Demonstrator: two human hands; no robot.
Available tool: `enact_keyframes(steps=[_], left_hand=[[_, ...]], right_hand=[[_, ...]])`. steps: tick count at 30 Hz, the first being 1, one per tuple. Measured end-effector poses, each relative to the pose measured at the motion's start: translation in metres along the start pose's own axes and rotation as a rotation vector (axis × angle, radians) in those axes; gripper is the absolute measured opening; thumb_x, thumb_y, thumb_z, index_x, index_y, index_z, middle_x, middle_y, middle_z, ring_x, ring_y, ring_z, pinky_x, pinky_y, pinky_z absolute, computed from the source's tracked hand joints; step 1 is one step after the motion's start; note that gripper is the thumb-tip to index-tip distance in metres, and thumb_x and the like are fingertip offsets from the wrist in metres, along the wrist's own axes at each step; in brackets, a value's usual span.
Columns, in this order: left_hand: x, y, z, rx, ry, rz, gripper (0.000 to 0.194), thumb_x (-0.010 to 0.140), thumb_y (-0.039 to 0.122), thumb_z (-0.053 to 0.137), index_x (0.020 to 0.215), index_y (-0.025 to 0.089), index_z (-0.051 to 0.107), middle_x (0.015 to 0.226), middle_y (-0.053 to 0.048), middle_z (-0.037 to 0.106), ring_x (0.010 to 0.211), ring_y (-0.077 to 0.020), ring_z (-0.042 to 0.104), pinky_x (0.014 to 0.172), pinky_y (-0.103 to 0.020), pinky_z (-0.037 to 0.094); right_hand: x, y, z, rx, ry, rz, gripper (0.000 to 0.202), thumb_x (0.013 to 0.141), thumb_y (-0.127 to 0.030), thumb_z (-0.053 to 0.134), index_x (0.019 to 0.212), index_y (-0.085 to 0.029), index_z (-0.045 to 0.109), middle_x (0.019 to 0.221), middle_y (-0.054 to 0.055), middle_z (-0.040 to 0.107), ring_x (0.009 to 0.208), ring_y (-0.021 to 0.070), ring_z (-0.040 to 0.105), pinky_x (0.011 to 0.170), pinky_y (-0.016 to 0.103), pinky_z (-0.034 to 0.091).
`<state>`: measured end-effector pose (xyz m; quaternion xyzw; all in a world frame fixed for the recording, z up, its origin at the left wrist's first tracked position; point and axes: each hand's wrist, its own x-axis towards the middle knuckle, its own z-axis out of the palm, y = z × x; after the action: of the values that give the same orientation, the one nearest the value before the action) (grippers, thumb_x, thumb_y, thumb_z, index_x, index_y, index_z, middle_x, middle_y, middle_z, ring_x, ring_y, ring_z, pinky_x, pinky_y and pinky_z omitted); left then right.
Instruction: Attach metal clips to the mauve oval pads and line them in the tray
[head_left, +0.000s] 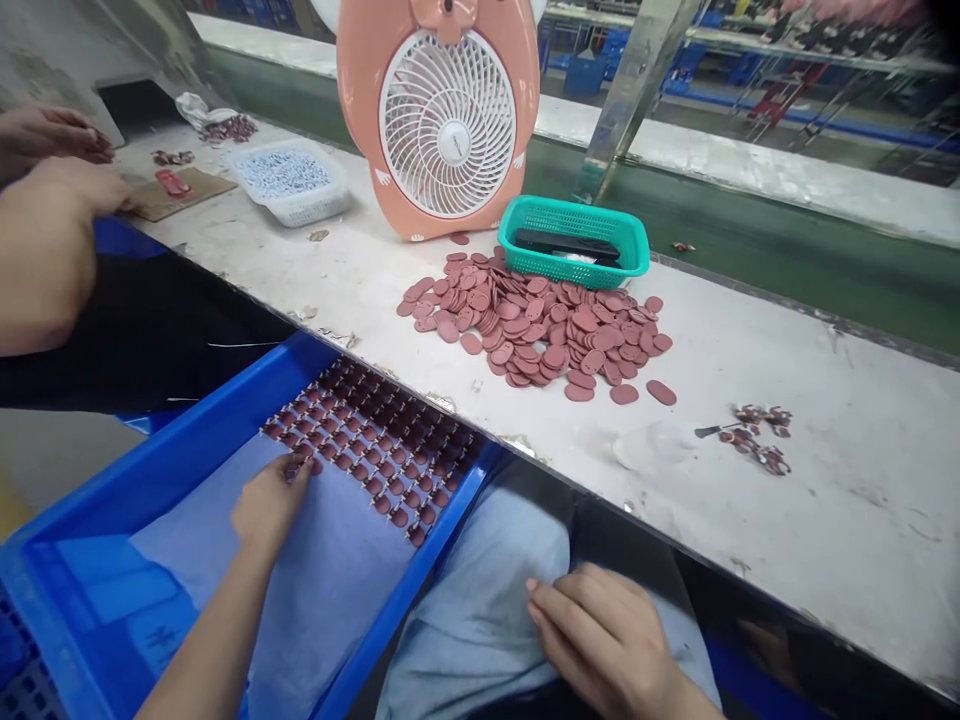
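My left hand (271,500) is over the blue tray (142,490), its fingertips pinched on a small dark red piece (313,466) at the edge of the rows. Those rows of dark red pieces (375,440) with small metallic parts lie on a pale sheet (322,570) inside the tray. My right hand (600,630) rests by my thigh, palm down, fingers together and bent; nothing shows in it. On the table, a heap of flat reddish oval pieces (532,320) lies in front of a green basket (574,215) that holds dark items.
An orange fan (450,130) stands behind the heap. A white basket of small pale pieces (289,180) is further left, near another person's hands (67,190). Small assembled pieces (757,435) lie at the right, beside a clear glue-like blob or container (656,445).
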<state>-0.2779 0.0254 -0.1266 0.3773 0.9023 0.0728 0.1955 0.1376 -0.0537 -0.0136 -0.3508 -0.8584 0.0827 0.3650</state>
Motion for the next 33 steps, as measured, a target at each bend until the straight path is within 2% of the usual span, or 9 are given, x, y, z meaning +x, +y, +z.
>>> enact_keyframes(steps=[7, 11, 14, 16, 19, 22, 24, 30, 33], left_hand=[[-0.006, 0.007, -0.011, -0.057, 0.129, 0.087, 0.041, 0.076, 0.058, 0.069, 0.096, 0.024, 0.079, 0.086, -0.016, 0.076, 0.085, -0.0441, 0.07, 0.073, -0.056, 0.053], [-0.04, 0.034, -0.023, -0.198, 0.386, 0.214, 0.042, 0.081, 0.055, 0.065, 0.106, 0.024, 0.076, 0.092, -0.013, 0.077, 0.083, -0.0386, 0.07, 0.079, -0.055, 0.053], [-0.083, 0.078, -0.022, -0.356, 0.573, 0.456, 0.041, 0.085, 0.047, 0.064, 0.117, 0.023, 0.071, 0.117, -0.01, 0.074, 0.099, -0.0314, 0.069, 0.099, -0.048, 0.048], [-0.115, 0.12, -0.018, -0.429, 0.589, 0.698, 0.029, 0.08, 0.043, 0.073, 0.104, 0.026, 0.075, 0.113, -0.007, 0.077, 0.106, -0.0287, 0.068, 0.104, -0.042, 0.046], [-0.157, 0.192, -0.017, -0.45, 0.508, 1.331, 0.023, 0.085, 0.026, 0.071, 0.108, 0.026, 0.075, 0.112, -0.009, 0.078, 0.11, -0.0286, 0.067, 0.103, -0.042, 0.045], [-0.181, 0.252, -0.019, -0.185, 0.346, 1.457, 0.032, 0.096, 0.03, 0.058, 0.125, 0.022, 0.069, 0.136, -0.011, 0.068, 0.127, -0.0307, 0.057, 0.107, -0.046, 0.036], [-0.188, 0.271, -0.019, -0.103, 0.291, 1.482, 0.035, 0.096, 0.034, 0.059, 0.127, 0.02, 0.067, 0.144, -0.012, 0.062, 0.133, -0.0326, 0.052, 0.111, -0.05, 0.028], [-0.196, 0.238, -0.009, -0.064, 0.233, 1.503, 0.058, 0.087, 0.048, 0.07, 0.135, 0.019, 0.063, 0.15, -0.016, 0.055, 0.134, -0.0373, 0.051, 0.114, -0.051, 0.011], [-0.203, 0.211, -0.005, -0.182, 0.146, 1.532, 0.035, 0.091, 0.033, 0.068, 0.126, 0.034, 0.07, 0.128, -0.005, 0.073, 0.117, -0.031, 0.066, 0.113, -0.049, 0.012]], right_hand=[[-0.001, 0.008, -0.014, -0.023, 0.024, 0.03, 0.022, 0.087, -0.003, 0.063, 0.107, -0.012, 0.066, 0.072, 0.005, 0.068, 0.058, 0.0162, 0.059, 0.05, 0.029, 0.049], [-0.01, 0.033, -0.035, -0.211, 0.35, 0.223, 0.036, 0.083, -0.004, 0.069, 0.114, -0.02, 0.067, 0.087, 0.007, 0.067, 0.077, 0.0221, 0.063, 0.069, 0.037, 0.053], [-0.008, 0.057, -0.047, -0.26, 0.6, 0.503, 0.044, 0.085, -0.022, 0.072, 0.128, -0.023, 0.06, 0.109, 0.012, 0.064, 0.099, 0.0296, 0.062, 0.085, 0.048, 0.051], [-0.001, 0.071, -0.051, -0.214, 0.53, 0.636, 0.057, 0.087, -0.038, 0.071, 0.137, -0.02, 0.052, 0.125, 0.016, 0.059, 0.114, 0.0341, 0.056, 0.094, 0.055, 0.049], [0.013, 0.081, -0.049, -0.164, 0.3, 0.674, 0.061, 0.084, -0.05, 0.072, 0.132, -0.017, 0.055, 0.124, 0.017, 0.061, 0.117, 0.0351, 0.054, 0.097, 0.055, 0.047], [0.021, 0.081, -0.047, -0.106, 0.235, 0.655, 0.042, 0.089, -0.047, 0.068, 0.118, -0.017, 0.063, 0.106, 0.013, 0.068, 0.1, 0.0298, 0.061, 0.089, 0.047, 0.052], [0.021, 0.077, -0.049, -0.063, 0.239, 0.659, 0.035, 0.092, -0.045, 0.065, 0.115, -0.018, 0.063, 0.102, 0.011, 0.069, 0.095, 0.0274, 0.063, 0.085, 0.043, 0.053], [-0.007, 0.057, -0.063, 0.099, 0.341, 0.68, 0.031, 0.088, -0.039, 0.07, 0.111, -0.019, 0.063, 0.105, 0.01, 0.069, 0.098, 0.0265, 0.064, 0.089, 0.043, 0.052], [-0.021, 0.048, -0.06, 0.249, 0.396, 0.68, 0.03, 0.094, -0.041, 0.061, 0.115, -0.02, 0.059, 0.104, 0.01, 0.067, 0.094, 0.024, 0.066, 0.084, 0.04, 0.055]])
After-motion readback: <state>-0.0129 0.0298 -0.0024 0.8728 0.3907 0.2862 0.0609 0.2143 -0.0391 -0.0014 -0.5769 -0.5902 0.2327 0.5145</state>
